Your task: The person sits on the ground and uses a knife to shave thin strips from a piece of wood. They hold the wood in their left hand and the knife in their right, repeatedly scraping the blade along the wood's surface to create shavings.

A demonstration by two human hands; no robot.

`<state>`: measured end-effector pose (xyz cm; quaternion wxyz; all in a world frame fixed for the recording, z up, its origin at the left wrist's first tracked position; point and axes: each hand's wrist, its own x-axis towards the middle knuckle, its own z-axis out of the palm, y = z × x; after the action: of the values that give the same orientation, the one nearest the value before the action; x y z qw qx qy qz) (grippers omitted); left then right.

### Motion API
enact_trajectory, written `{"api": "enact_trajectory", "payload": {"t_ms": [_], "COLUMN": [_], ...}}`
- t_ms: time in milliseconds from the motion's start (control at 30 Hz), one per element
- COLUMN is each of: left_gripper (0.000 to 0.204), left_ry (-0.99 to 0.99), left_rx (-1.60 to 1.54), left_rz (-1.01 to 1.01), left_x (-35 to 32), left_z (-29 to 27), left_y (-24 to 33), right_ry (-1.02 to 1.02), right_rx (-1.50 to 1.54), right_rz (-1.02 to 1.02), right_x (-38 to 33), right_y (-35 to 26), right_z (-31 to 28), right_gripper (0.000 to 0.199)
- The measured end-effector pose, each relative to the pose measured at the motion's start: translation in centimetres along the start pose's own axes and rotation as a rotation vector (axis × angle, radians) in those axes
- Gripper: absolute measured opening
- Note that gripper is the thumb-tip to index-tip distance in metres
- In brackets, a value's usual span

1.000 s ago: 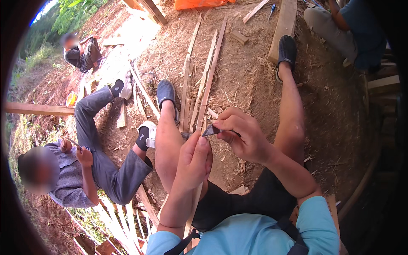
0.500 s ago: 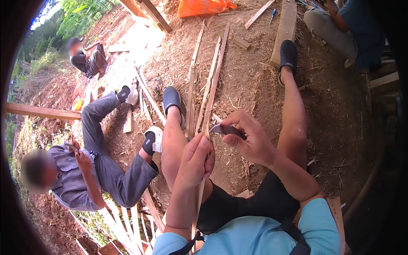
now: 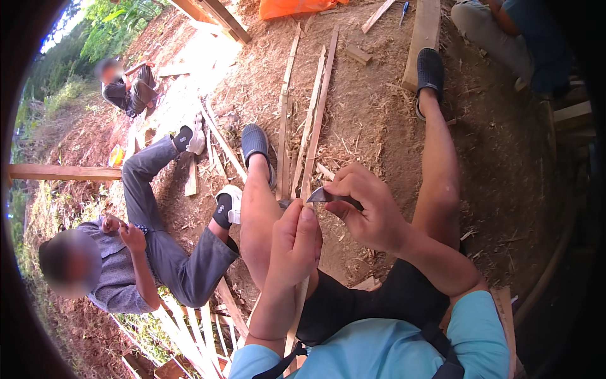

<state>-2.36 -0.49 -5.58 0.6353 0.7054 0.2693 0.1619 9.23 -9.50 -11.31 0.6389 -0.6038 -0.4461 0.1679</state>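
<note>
My left hand [image 3: 295,237] is closed around a thin wooden strip [image 3: 299,308], which runs back beside my left forearm. Its upper end is mostly hidden behind the fingers. My right hand [image 3: 372,211] grips a short knife [image 3: 319,195] with a dark, pointed blade. The blade's tip is just above my left thumb, close to the strip's end; whether it touches the wood I cannot tell. Most of the knife's handle is covered by my right fingers.
Long wooden strips [image 3: 312,120] lie on the dirt ahead, with a thick plank [image 3: 421,47] by my right foot. On my left a co-worker [image 3: 120,271] sits close, legs reaching toward mine. Another person [image 3: 499,38] sits far right. An orange bag [image 3: 293,6] lies beyond.
The knife has shifted slightly left and down, closer to my left thumb. The strip's pale end no longer shows above my hand. The co-worker on the left has leaned inward.
</note>
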Motion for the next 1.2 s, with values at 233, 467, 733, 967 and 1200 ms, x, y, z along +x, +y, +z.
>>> {"api": "enact_trajectory", "payload": {"t_ms": [233,467,733,967,1200], "left_gripper": [0.024,0.026,0.022,0.023,0.031], "left_ry": [-0.003,-0.16,-0.081,-0.127,-0.138], "left_rx": [0.039,-0.161,-0.285,-0.132,-0.328], "left_rz": [0.053,-0.242,-0.354,-0.303,-0.399], "left_x": [0.2,-1.1,0.0,-0.2,0.0], "left_z": [0.2,0.7,-0.3,0.0,-0.9], "left_y": [0.3,-1.9,-1.8,-1.7,-1.4], "right_ry": [0.138,0.457,0.016,0.218,0.309], "right_rx": [0.044,-0.138,-0.027,-0.114,0.131], "right_rz": [-0.014,-0.034,-0.042,0.07,0.242], "right_x": [0.0,2.0,-0.4,0.2,0.7], "right_y": [-0.2,2.2,-0.1,2.1,3.1], "right_z": [0.6,-2.4,-0.4,-0.6,-3.4], "right_gripper": [0.018,0.017,0.018,0.013,0.02]}}
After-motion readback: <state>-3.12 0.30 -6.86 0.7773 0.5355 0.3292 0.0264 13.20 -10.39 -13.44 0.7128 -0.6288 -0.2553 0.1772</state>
